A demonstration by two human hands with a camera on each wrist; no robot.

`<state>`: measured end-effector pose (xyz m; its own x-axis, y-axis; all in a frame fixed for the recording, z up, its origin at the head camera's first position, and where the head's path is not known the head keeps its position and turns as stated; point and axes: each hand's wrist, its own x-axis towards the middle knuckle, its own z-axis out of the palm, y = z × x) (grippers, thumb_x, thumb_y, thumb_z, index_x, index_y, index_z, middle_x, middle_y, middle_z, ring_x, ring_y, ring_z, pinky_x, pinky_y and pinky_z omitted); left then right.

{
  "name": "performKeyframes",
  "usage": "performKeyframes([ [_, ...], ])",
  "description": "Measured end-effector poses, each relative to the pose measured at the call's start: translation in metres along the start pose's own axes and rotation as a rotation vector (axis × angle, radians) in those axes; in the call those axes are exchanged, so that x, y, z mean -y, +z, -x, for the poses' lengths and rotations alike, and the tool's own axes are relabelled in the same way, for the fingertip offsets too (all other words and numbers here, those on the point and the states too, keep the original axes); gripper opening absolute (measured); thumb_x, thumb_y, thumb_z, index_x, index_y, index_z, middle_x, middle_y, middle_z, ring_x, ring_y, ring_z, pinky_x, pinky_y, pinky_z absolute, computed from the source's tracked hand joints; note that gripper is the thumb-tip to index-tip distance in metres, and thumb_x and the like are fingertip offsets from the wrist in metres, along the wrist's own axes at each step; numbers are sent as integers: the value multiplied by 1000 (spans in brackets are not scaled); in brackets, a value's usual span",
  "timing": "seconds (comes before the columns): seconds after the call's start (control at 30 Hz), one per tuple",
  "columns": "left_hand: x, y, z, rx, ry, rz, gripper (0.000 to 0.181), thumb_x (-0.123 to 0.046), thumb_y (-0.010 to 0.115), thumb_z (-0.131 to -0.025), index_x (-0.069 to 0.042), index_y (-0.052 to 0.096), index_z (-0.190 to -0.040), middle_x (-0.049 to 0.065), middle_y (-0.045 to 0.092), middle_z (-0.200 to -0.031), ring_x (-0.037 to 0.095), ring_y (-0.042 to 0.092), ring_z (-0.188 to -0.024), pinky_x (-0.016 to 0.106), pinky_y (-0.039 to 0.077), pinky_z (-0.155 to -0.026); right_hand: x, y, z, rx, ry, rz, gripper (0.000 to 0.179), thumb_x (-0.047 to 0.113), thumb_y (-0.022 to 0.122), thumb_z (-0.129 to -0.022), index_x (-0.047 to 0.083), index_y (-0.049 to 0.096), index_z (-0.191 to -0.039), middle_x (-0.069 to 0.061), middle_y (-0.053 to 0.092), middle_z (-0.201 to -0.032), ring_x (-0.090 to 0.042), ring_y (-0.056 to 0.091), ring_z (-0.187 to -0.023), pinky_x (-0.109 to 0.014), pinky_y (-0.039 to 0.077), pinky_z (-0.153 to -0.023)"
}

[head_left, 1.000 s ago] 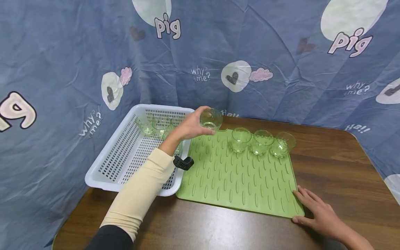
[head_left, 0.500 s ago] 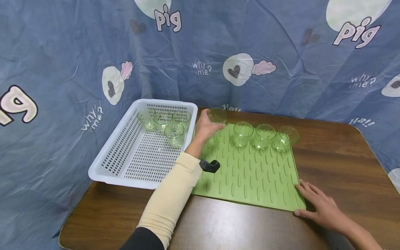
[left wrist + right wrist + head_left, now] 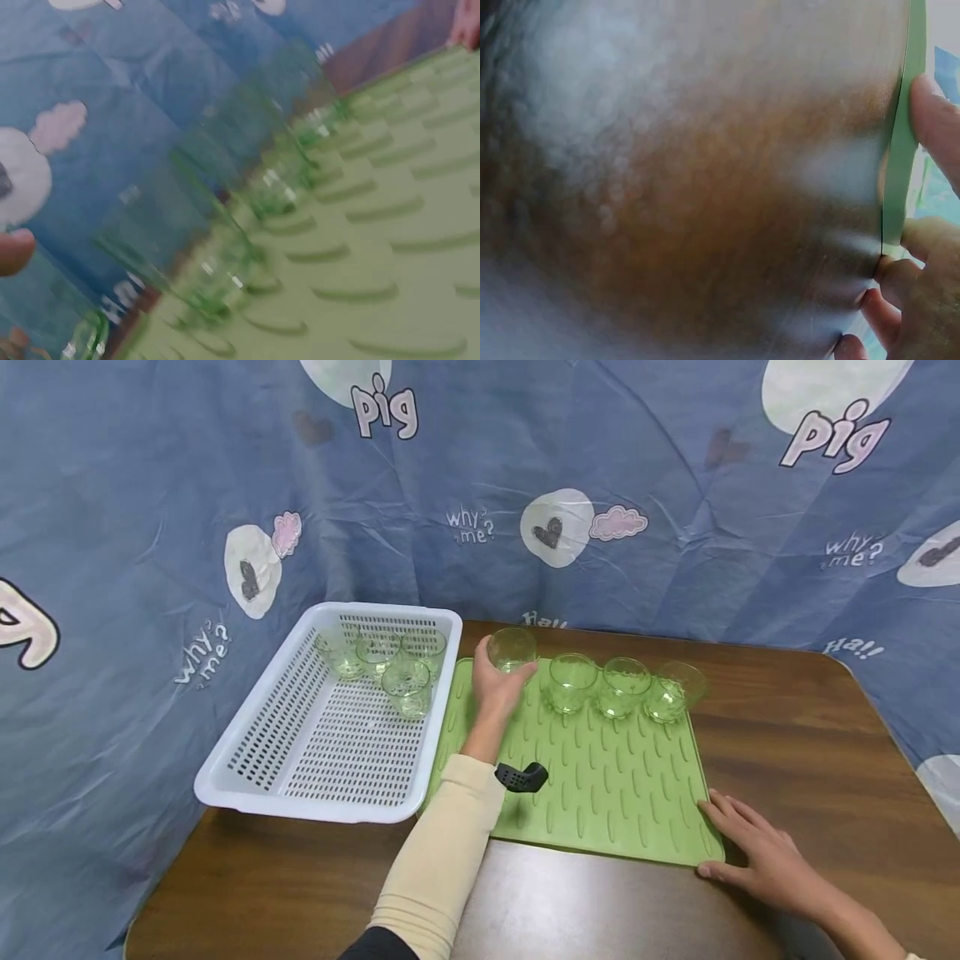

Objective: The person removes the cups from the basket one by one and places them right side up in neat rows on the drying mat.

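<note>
In the head view my left hand [image 3: 497, 687] grips a clear green glass [image 3: 513, 648] over the back left of the green mat [image 3: 592, 793]. Fingers and thumb hide its lower part, so contact with the mat is unclear. To its right, three similar glasses stand in a row: a left one [image 3: 572, 683], a middle one [image 3: 624, 687] and a right one [image 3: 675, 692]. The left wrist view catches my thumb [image 3: 16, 252] and part of the held glass [image 3: 88, 336]. My right hand [image 3: 768, 858] rests at the mat's front right corner, fingers extended, touching its edge [image 3: 904, 165].
A white perforated basket [image 3: 258, 802] sits left of the mat, with several green glasses [image 3: 407, 687] grouped toward its back right. Wooden tabletop [image 3: 817, 735] extends to the right and in front. A blue printed cloth [image 3: 420, 485] hangs close behind the table.
My left hand has carried the glass from beside the basket's right rim to the right, over the mat's back left, beside the row. The right hand stays on the corner. The head view shifts slightly.
</note>
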<state>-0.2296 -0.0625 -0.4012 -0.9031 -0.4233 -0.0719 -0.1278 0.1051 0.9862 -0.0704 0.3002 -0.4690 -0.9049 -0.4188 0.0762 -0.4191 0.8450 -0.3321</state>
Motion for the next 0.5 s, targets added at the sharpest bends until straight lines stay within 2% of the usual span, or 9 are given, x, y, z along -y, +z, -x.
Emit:
performKeyframes([
  [0.07,10,0,-2,-4,16,-2,91,-20,86,-74,-21,38,-151,6,46,-153,30,43,-142,49,36,-118,1,0,-1,-7,-2,-8,86,41,81,-77,15,43,-150,-22,45,-151,-18,26,-148,-68,40,-84],
  [0.17,22,-1,-5,6,34,2,89,-22,86,-74,-20,39,-150,8,47,-152,30,44,-141,48,38,-117,1,0,-2,-8,-4,-9,87,41,82,-76,15,44,-150,-22,45,-151,-20,27,-148,-68,39,-85],
  [0.27,29,0,-6,39,44,1,87,-23,85,-75,-20,39,-149,9,48,-151,32,45,-140,49,39,-116,1,-1,-2,-4,7,-8,87,41,82,-76,15,44,-150,-22,46,-151,-20,28,-148,-67,39,-85],
  [0.37,34,0,-8,79,41,-31,88,-26,84,-76,-20,38,-150,8,47,-152,32,44,-141,49,39,-116,0,-1,-2,-3,7,-4,87,41,82,-76,13,45,-149,-23,46,-151,-29,33,-145,-68,40,-85],
  [0.5,40,1,-9,121,31,-61,90,-26,83,-77,-21,36,-153,6,45,-154,33,44,-141,50,39,-116,-2,-1,-1,-13,2,1,86,42,81,-76,13,45,-149,-23,45,-151,-24,31,-146,-68,41,-84],
])
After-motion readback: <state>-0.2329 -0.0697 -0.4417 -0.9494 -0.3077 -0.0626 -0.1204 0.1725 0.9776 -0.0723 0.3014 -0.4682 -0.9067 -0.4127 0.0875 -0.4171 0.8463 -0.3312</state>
